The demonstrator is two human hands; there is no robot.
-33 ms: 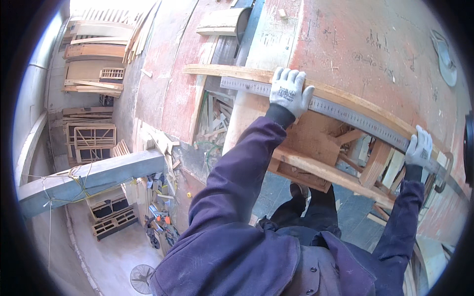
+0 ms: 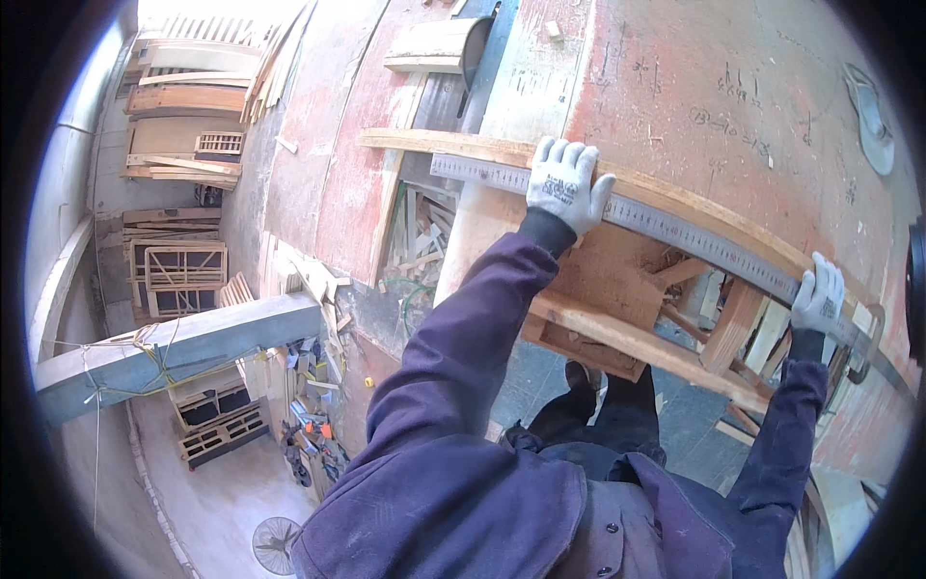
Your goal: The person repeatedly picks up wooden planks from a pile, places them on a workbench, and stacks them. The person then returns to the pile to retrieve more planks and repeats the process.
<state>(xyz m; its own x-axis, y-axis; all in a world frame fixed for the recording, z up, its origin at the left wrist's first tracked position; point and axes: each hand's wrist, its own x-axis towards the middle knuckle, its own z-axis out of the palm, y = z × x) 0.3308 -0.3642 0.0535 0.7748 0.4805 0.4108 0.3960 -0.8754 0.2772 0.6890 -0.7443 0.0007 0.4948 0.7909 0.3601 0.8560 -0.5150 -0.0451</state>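
A long metal ruler [image 2: 694, 236] lies along a thin wooden strip [image 2: 434, 143] at the near edge of a red-stained workbench [image 2: 733, 96]. My left hand [image 2: 564, 183], in a white glove, presses down on the ruler and strip with fingers spread over the far edge. Farther right, my gloved right hand [image 2: 818, 294] holds the ruler near its right end against the strip. Both sleeves are dark purple. Under the bench edge sits a wooden frame [image 2: 627, 328].
A wooden block [image 2: 434, 43] lies on the bench at the top. Offcuts [image 2: 420, 241] fill a gap below the bench. Wooden frames [image 2: 174, 261] are stacked at left, behind a grey beam [image 2: 174, 347]. A fan [image 2: 275, 545] stands on the floor.
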